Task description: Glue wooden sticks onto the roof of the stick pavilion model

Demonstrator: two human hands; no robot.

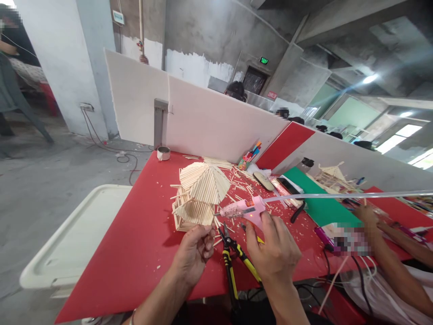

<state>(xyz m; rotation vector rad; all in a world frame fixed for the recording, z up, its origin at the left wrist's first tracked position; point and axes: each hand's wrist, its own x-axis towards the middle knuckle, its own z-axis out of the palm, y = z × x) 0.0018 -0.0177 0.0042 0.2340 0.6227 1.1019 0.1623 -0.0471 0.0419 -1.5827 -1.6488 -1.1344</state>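
A small pavilion of pale wooden sticks [204,183] with a cone-like roof stands on the red tabletop [135,253]. My left hand [196,246] is at its lower front edge, thumb and fingers pinched together; what they hold is too small to make out. My right hand [272,246] is wrapped round the handle of a pink glue gun [248,210]. The gun's nozzle points left, close to the pavilion's right side. A long clear glue stick [324,196] runs out of its back to the right. Black and yellow pliers [230,257] lie between my hands.
Loose sticks [219,163] and chips lie behind the pavilion. A tape roll [163,153], a marker holder [248,158] and a green board [318,198] are farther back. At the right are another person's arms [382,243]. A pale bin lid [77,239] is left.
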